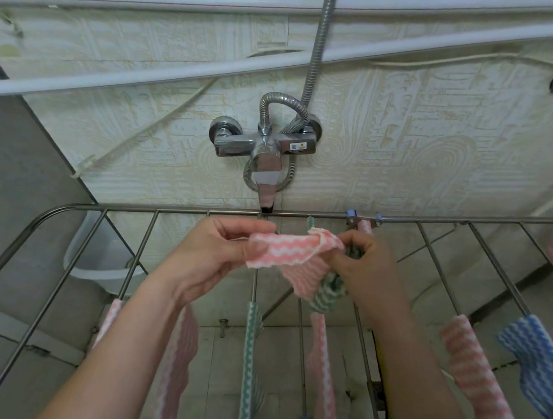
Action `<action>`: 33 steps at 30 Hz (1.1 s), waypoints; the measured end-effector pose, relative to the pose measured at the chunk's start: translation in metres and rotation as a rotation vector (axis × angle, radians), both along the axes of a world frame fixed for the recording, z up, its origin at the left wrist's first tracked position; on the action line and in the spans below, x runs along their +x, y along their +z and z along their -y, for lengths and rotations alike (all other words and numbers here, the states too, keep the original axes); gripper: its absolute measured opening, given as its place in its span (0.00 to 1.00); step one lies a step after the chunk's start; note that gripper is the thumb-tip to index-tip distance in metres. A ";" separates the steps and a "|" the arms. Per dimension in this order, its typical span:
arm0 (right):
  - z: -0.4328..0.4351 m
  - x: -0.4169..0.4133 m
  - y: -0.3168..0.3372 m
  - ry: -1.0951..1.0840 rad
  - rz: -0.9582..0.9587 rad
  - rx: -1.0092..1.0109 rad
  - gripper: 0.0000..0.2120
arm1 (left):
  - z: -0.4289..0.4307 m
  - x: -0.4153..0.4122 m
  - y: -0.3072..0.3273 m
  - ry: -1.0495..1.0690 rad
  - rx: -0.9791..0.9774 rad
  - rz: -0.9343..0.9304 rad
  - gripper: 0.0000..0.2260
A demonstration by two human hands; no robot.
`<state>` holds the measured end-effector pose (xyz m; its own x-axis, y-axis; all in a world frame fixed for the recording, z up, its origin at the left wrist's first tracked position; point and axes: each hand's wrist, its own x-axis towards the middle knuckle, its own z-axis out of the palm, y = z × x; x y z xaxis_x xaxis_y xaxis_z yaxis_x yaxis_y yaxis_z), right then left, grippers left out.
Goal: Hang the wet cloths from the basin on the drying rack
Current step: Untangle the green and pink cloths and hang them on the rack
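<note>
My left hand (pixel 225 255) pinches one edge of the pink cloth (pixel 284 251) between thumb and curled fingers. My right hand (pixel 368 271) grips the opposite edge, with a bunched green cloth (pixel 327 292) clamped under the same fingers (its loose end dangles below the palm). The pink cloth is stretched between both hands at the centre of the frame, above the rails of the rack (pixel 61 209) and just below its far bar. One corner sags toward the rails, and I cannot tell whether it touches one.

The basin (pixel 104 258) sits at middle left, seen through the rails, close against the wall. I cannot see into it from here.

Hung cloths (pixel 178 363) drape over the rails across the lower half. There are pink ones at lower left, centre and right, and a green one between them. A blue cloth (pixel 539 370) hangs at the right edge, beside a pink one.

On the wall above my hands is the tap (pixel 265 142), its spout pointing down at the far bar. The hose (pixel 318 42) climbs from it to the top of the frame.
</note>
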<state>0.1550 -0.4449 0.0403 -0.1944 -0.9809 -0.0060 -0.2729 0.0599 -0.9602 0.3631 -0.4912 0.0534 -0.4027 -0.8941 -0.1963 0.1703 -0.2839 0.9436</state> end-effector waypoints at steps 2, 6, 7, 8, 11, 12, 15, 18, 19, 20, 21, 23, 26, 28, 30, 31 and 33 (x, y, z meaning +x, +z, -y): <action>0.001 0.000 0.003 0.014 0.008 0.031 0.12 | -0.001 0.004 -0.003 -0.107 -0.166 0.343 0.20; 0.002 0.010 0.011 0.054 -0.067 0.035 0.12 | -0.005 -0.007 -0.005 -0.174 -0.633 1.042 0.12; 0.004 0.014 0.012 0.067 -0.109 0.030 0.12 | -0.006 -0.011 -0.007 -0.175 -0.700 1.092 0.15; 0.005 0.018 0.012 0.083 -0.138 0.024 0.12 | -0.008 -0.014 -0.008 -0.159 -0.748 1.083 0.17; 0.008 0.025 0.006 0.136 -0.149 0.007 0.13 | -0.009 -0.017 -0.010 -0.086 -0.719 0.871 0.09; 0.008 0.024 0.004 0.149 -0.134 0.015 0.14 | -0.008 -0.017 -0.009 -0.090 -0.661 0.775 0.07; 0.006 0.014 0.006 0.249 -0.192 0.084 0.20 | -0.008 -0.013 -0.004 -0.129 -0.588 0.620 0.11; 0.002 0.006 0.013 0.387 -0.483 0.109 0.34 | -0.006 -0.008 0.004 -0.110 -0.574 0.572 0.11; 0.002 0.008 0.017 0.415 -0.490 0.080 0.39 | -0.006 -0.009 0.007 -0.129 -0.572 0.563 0.10; 0.001 0.012 0.021 0.441 -0.459 0.039 0.41 | -0.006 -0.011 0.009 -0.158 -0.586 0.573 0.09; 0.002 0.017 0.024 0.471 -0.405 -0.009 0.40 | -0.007 -0.013 0.011 -0.192 -0.616 0.595 0.09; 0.005 0.025 0.024 0.489 -0.304 -0.103 0.29 | -0.009 -0.016 0.014 -0.236 -0.658 0.649 0.09; 0.006 0.028 0.020 0.383 -0.322 -0.153 0.14 | -0.006 -0.010 0.016 -0.229 -0.712 0.757 0.08; 0.004 0.025 0.020 0.328 -0.393 -0.102 0.07 | 0.000 0.001 0.015 -0.195 -0.759 0.838 0.05; 0.004 0.020 0.021 0.276 -0.509 -0.061 0.03 | 0.006 0.011 0.014 -0.168 -0.779 0.899 0.05; 0.004 0.019 0.021 0.260 -0.550 -0.042 0.05 | 0.008 0.016 0.013 -0.149 -0.778 0.920 0.08; 0.004 0.017 0.024 0.245 -0.590 -0.023 0.09 | 0.010 0.024 0.012 -0.089 -0.749 0.931 0.11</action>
